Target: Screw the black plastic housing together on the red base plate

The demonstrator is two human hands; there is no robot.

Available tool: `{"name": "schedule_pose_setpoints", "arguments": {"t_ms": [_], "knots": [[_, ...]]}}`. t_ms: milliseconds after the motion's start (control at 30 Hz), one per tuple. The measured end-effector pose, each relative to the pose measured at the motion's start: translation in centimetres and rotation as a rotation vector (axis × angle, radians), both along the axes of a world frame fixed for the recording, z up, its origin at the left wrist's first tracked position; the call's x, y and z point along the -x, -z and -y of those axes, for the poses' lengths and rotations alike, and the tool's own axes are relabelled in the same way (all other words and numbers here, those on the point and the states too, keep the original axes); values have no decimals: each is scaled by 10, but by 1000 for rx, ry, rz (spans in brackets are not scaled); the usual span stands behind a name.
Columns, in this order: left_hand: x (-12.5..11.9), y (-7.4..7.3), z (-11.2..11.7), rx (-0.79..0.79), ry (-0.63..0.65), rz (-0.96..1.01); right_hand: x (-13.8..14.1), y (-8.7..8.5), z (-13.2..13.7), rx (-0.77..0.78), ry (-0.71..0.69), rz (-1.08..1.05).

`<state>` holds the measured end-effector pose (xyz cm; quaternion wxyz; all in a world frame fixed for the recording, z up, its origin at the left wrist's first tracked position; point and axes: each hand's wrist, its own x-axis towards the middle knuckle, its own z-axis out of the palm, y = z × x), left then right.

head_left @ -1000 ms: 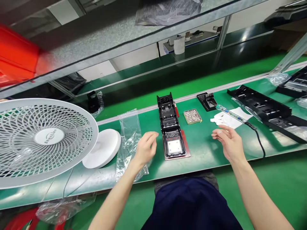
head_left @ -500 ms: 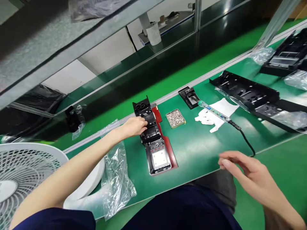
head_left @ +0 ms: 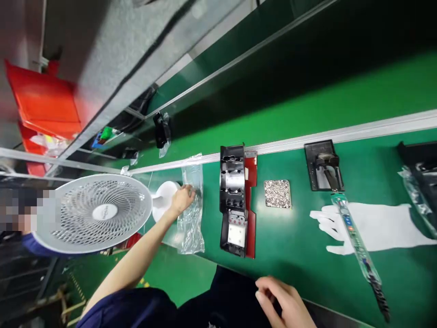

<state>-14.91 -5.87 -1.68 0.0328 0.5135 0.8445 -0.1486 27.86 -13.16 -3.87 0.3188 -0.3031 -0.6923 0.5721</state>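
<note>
1. Moved since half a second ago: left hand point(head_left: 182, 199) has left the black plastic housing point(head_left: 234, 200) and now rests on the clear plastic bag point(head_left: 192, 205), at 9 o'clock from the housing; right hand point(head_left: 285, 303) has drawn back to the near bench edge.
2. Left hand: fingers curled onto the bag's upper part, apparently pinching the film; how firmly it holds cannot be told.
3. Right hand: loosely open, holding nothing, hovering at 5 o'clock from the housing.
4. Clear plastic bag: lies flat on the green bench point(head_left: 293, 237), long axis running 12 to 6 o'clock, parallel to the housing and just beside it; near end overhangs the bench edge.
5. Nearer hand: left, already touching the bag; right is well apart from it.
6. White desk fan point(head_left: 94, 212): at 9 o'clock from the bag, its round base point(head_left: 164, 200) just beside the left hand.
7. Tray of small screws point(head_left: 277, 193): at 3 o'clock from the housing.
8. White glove point(head_left: 375, 228) with electric screwdriver point(head_left: 355, 239) lying across it: far right.
</note>
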Motion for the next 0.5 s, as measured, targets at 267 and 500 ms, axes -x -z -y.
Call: {"name": "schedule_pose_setpoints", "arguments": {"t_ms": [267,500], "knots": [[-3,22,65,51,-423,156,30,-85,-65,-197,-421,818],[20,26,61,63,-699,355,151,-92,-152,-441,-326,1165]]}}
